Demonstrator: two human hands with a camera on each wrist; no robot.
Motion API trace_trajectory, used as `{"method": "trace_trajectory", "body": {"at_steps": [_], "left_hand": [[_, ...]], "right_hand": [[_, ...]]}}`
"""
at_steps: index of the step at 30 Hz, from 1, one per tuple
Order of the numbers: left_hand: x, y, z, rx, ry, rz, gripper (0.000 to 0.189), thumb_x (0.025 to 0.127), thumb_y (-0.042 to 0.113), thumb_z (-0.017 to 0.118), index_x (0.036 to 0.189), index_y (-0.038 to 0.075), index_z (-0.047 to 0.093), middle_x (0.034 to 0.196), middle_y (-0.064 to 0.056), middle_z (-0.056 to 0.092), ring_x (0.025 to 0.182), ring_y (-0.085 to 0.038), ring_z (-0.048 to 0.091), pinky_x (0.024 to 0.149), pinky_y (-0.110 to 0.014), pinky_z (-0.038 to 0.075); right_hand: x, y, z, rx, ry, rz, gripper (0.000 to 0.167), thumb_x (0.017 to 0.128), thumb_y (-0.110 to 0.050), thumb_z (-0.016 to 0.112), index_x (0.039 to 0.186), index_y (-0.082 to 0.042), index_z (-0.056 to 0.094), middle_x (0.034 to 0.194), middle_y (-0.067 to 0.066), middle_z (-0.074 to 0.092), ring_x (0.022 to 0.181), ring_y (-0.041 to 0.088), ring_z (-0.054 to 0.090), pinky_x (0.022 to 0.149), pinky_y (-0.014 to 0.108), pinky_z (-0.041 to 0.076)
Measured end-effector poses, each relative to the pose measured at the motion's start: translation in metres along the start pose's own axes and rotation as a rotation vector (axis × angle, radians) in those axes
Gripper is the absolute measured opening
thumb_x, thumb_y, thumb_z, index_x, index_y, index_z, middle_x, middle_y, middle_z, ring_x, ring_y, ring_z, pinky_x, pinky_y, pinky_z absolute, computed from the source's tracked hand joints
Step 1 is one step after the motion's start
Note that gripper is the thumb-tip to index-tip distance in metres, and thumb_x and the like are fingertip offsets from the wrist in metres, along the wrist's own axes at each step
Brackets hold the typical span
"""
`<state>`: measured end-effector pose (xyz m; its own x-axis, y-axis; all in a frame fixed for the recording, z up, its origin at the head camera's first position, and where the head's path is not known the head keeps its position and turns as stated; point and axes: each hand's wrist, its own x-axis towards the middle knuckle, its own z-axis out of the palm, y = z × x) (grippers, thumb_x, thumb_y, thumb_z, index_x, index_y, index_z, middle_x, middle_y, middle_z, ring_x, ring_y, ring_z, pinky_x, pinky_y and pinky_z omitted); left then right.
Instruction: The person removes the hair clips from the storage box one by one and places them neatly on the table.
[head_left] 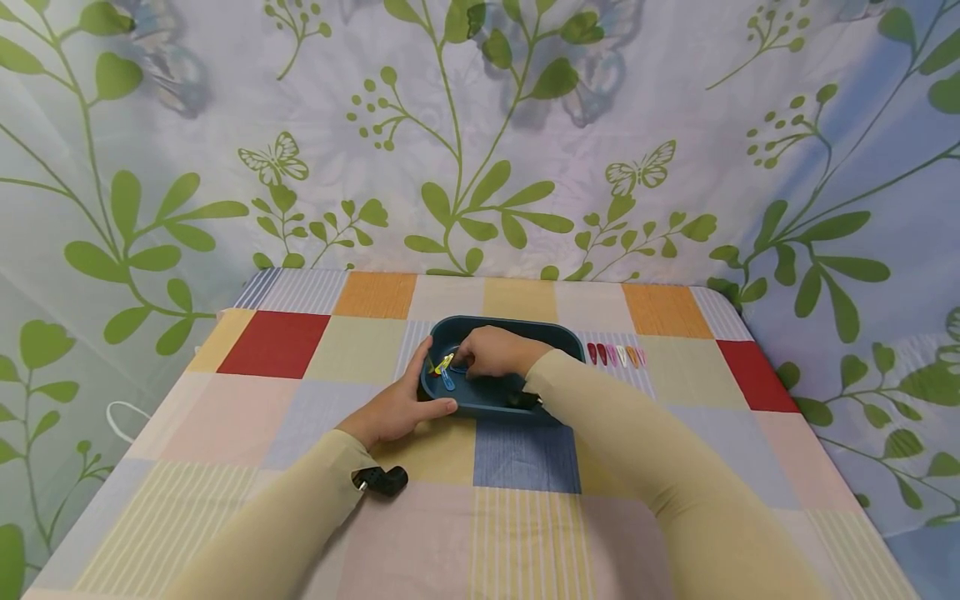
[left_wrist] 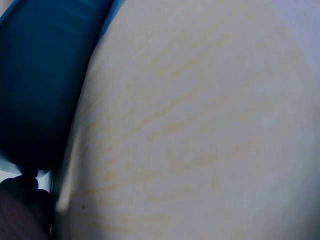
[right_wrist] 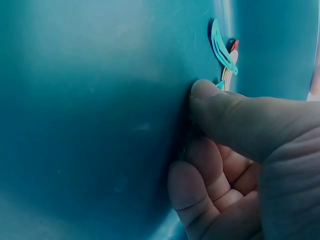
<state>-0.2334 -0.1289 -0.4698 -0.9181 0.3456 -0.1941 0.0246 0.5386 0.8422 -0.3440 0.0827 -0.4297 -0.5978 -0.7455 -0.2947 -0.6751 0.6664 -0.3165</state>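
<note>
A dark teal tray (head_left: 495, 410) stands on the table, with hair clips at its left end. Among them are a blue snap clip (head_left: 447, 379) and a yellow clip (head_left: 444, 363). My left hand (head_left: 397, 407) rests against the tray's front left corner, fingers along the left side and thumb along the front. Inside the tray, my right hand (head_left: 495, 352) reaches down with bent fingers near the clips. In the right wrist view, the thumb (right_wrist: 220, 107) is beside a teal snap clip (right_wrist: 223, 50); whether anything is between the fingertips is hidden.
A row of several snap clips (head_left: 617, 356), red, pink, white and orange, lies right of the tray. A patchwork cloth (head_left: 405, 533) covers the table. Behind hangs a leaf-patterned curtain (head_left: 495, 125). A white cable (head_left: 120, 417) loops at the left edge.
</note>
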Motion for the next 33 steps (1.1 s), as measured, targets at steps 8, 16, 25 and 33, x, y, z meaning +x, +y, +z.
{"method": "trace_trajectory", "body": {"at_steps": [8, 16, 25, 33], "left_hand": [[0.0, 0.0, 0.001, 0.004, -0.002, 0.003, 0.115, 0.094, 0.049, 0.076, 0.167, 0.042, -0.012, 0.178, -0.012, 0.008, 0.159, -0.039, 0.026, 0.126, -0.066, 0.022], [0.001, 0.0, 0.001, 0.0, -0.002, -0.004, 0.114, 0.095, 0.049, 0.077, 0.167, 0.043, -0.012, 0.178, -0.012, 0.008, 0.158, -0.039, 0.028, 0.126, -0.066, 0.022], [0.0, 0.001, 0.001, -0.01, -0.006, -0.007, 0.113, 0.095, 0.047, 0.076, 0.167, 0.044, -0.012, 0.178, -0.012, 0.009, 0.158, -0.039, 0.028, 0.126, -0.066, 0.022], [0.0, -0.001, 0.0, -0.014, -0.006, 0.001, 0.113, 0.095, 0.048, 0.076, 0.167, 0.045, -0.012, 0.177, -0.014, 0.013, 0.154, -0.039, 0.035, 0.125, -0.064, 0.026]], "right_hand": [[0.0, 0.001, 0.0, 0.006, 0.011, 0.016, 0.033, 0.095, -0.015, 0.079, 0.128, -0.016, 0.078, 0.108, 0.001, 0.078, 0.088, 0.009, 0.062, 0.089, 0.03, 0.056], [0.002, 0.005, 0.004, 0.03, 0.019, 0.023, 0.037, 0.096, -0.013, 0.077, 0.132, -0.015, 0.075, 0.093, -0.001, 0.074, 0.08, 0.009, 0.061, 0.078, 0.025, 0.053], [0.001, 0.01, 0.006, 0.111, 0.034, 0.023, 0.04, 0.098, -0.01, 0.072, 0.137, -0.017, 0.071, 0.086, -0.003, 0.068, 0.073, 0.01, 0.059, 0.068, 0.024, 0.047], [0.002, 0.017, 0.007, 0.203, 0.07, 0.027, 0.036, 0.097, -0.009, 0.07, 0.133, -0.014, 0.069, 0.08, -0.003, 0.07, 0.068, 0.01, 0.061, 0.067, 0.025, 0.049]]}}
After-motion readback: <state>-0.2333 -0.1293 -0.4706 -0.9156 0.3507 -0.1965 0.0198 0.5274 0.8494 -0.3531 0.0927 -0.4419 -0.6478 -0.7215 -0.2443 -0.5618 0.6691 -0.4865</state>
